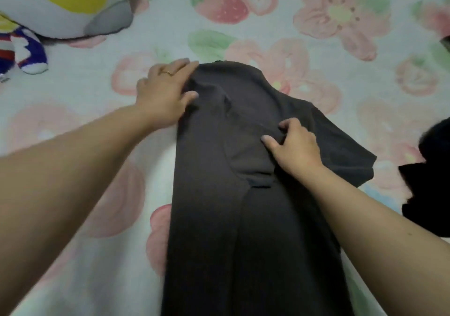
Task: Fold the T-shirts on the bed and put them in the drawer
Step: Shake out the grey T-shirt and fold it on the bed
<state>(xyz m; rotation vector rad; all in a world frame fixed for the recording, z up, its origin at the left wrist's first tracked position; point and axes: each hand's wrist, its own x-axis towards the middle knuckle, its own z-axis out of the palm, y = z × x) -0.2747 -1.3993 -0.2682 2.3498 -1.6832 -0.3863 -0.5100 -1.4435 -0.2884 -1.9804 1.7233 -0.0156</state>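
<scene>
- Head view: a plush toy (60, 4) is seen at the far left corner of the bed (73, 254), well apart from the clothing.
- The left hand (165, 94) is laid flat on the left shoulder of the dark grey T-shirt (207, 230), its fingers (187, 66) spread and pressed on the cloth; a ring (168, 72) is worn.
- The T-shirt is spread lengthwise in the middle of the bed, its left side folded inward.
- The right hand (295, 145) is placed on the chest area, fingers (270, 141) pinched on a fold of fabric.
- A black garment (428, 179) is seen at the right edge.
</scene>
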